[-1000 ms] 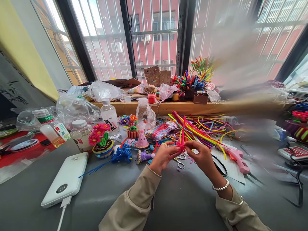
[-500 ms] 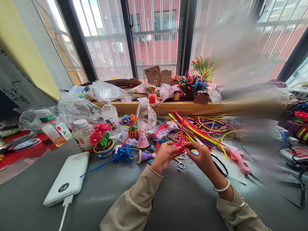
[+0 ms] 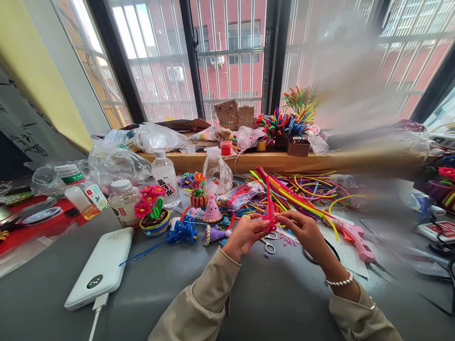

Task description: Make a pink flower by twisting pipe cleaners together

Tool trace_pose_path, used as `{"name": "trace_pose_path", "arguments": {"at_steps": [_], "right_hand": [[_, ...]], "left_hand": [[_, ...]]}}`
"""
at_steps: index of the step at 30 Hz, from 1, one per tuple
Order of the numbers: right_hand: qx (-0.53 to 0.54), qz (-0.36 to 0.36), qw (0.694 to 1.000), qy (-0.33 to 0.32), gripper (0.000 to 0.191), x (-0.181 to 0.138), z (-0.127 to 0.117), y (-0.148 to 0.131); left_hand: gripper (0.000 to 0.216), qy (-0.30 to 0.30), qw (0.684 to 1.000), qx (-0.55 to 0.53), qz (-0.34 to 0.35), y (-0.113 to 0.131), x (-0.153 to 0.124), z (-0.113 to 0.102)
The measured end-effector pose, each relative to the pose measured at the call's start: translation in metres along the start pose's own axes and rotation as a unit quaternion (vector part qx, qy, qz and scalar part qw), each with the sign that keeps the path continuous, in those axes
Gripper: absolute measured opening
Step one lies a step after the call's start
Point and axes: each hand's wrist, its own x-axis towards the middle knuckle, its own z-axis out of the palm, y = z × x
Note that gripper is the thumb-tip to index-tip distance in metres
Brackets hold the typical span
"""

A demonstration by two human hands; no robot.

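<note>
Between my hands is a bright pink pipe cleaner piece [image 3: 271, 223], bent into small loops, with straight stems rising above it. My left hand [image 3: 245, 236] is closed, thumb and fingers pinching the loops from the left. My right hand [image 3: 302, 231], with a beaded bracelet at the wrist, pinches the right side of the loops with its fingertips. Just below the piece lie white-handled scissors [image 3: 270, 247], partly hidden. Small pink scraps [image 3: 289, 240] are scattered beside them. Behind the hands a bundle of long coloured pipe cleaners [image 3: 295, 196] spreads over the table.
To the left stand a pink flower pot [image 3: 153, 208], a blue pipe cleaner flower [image 3: 182, 230], a pink cone figure [image 3: 212, 210], bottles [image 3: 165, 182] and a white power bank [image 3: 101, 265] with its cable. A pink glue gun [image 3: 357, 239] rests on paper at right. The right side is blurred.
My right hand has shifted slightly right, and its fingers have moved to the right side of the pink loops. The stems now stand a little apart. The view has tilted slightly.
</note>
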Motion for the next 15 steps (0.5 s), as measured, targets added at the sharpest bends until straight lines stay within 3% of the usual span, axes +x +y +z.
{"name": "trace_pose_path", "arguments": {"at_steps": [6, 15], "right_hand": [[0.062, 0.075, 0.995, -0.024, 0.026, 0.0017, 0.0034, 0.0023], [0.025, 0.060, 0.997, -0.045, 0.028, -0.0001, 0.0022, -0.0007]], "left_hand": [[0.042, -0.001, 0.999, 0.041, 0.020, -0.0033, 0.0016, -0.0015], [0.041, 0.014, 0.994, 0.095, 0.052, -0.0013, -0.0017, 0.0025]]}}
